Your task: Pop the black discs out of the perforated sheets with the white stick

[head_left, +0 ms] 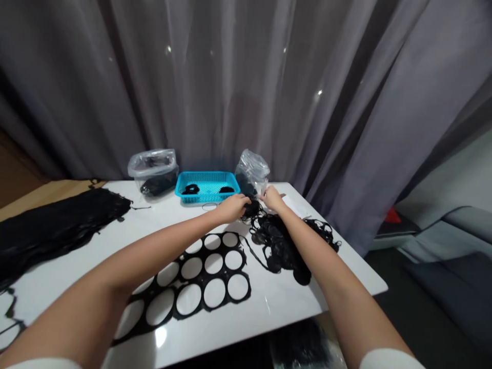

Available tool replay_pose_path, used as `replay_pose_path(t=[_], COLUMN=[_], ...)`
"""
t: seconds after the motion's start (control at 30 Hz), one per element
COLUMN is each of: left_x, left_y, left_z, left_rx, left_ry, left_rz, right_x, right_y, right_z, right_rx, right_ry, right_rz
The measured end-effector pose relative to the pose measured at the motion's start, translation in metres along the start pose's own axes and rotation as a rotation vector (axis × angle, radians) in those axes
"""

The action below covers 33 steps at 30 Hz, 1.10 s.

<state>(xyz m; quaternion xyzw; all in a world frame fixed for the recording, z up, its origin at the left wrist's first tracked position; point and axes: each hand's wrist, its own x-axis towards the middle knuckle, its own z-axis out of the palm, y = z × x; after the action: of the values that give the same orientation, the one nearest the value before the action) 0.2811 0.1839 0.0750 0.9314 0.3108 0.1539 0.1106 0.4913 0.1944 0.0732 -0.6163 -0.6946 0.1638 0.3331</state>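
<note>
On the white bench (269,307), both arms are stretched forward, and the hands are brought close together near the far edge. The clear plastic bag (251,166) is set upright there, just right of the blue basket (207,198), with dark contents seen low inside. Its near edge is pinched by the right hand (272,199), the fingers drawn in narrow. The left hand (232,207) is placed in front of the bag, its fingertips laid at a small clump of black pieces (252,209); whether these are gripped or merely touched cannot be made out.

A tangled black heap (282,243) is spread beside and beneath the right forearm. Nearer the front edge, a black sheet punched with round holes (225,275) is laid flat, partly covered by the left forearm. Two small black piles are held in the basket, and a thin black ring (209,206) is left in front of it. To its left, a clear container (152,169) is partly filled with black material. Farther left, a thick black stack (69,220) is laid out. The background is filled by a grey curtain (249,102)
</note>
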Motion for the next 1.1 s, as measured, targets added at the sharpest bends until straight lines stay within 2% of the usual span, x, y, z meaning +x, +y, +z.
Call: replay_pose_path(t=[0.07, 0.17, 0.23, 0.3, 0.37, 0.47, 0.73, 0.9, 1.1], left_x=[-0.052, -0.133, -0.173, -0.197, -0.206, -0.205, -0.204, -0.206, -0.205], left_y=[0.011, 0.029, 0.036, 0.039, 0.039, 0.038, 0.038, 0.036, 0.038], left_z=[0.004, 0.017, 0.026, 0.033, 0.038, 0.041, 0.046, 0.052, 0.049], left_rx=[0.001, -0.010, -0.013, -0.013, -0.014, -0.026, -0.051, -0.063, -0.049], left_ry=[-0.007, -0.046, -0.061, -0.095, -0.128, -0.141, -0.145, -0.124, -0.149], left_rz=[0.022, 0.050, 0.058, 0.093, 0.102, 0.090, 0.080, 0.088, 0.089], right_x=[-0.018, -0.069, -0.113, -0.152, -0.180, -0.199, -0.201, -0.201, -0.199], right_y=[-0.008, -0.028, -0.043, -0.056, -0.064, -0.065, -0.063, -0.067, -0.070], right_z=[0.002, 0.018, 0.035, 0.053, 0.067, 0.075, 0.072, 0.072, 0.068], right_rx=[0.028, 0.156, 0.447, 0.667, 0.764, 0.701, 0.488, 0.451, 0.385], right_ry=[0.052, 0.044, -0.056, -0.196, -0.256, -0.242, -0.245, -0.253, -0.243], right_rz=[0.032, 0.052, 0.049, 0.096, 0.180, 0.210, 0.115, 0.090, 0.012])
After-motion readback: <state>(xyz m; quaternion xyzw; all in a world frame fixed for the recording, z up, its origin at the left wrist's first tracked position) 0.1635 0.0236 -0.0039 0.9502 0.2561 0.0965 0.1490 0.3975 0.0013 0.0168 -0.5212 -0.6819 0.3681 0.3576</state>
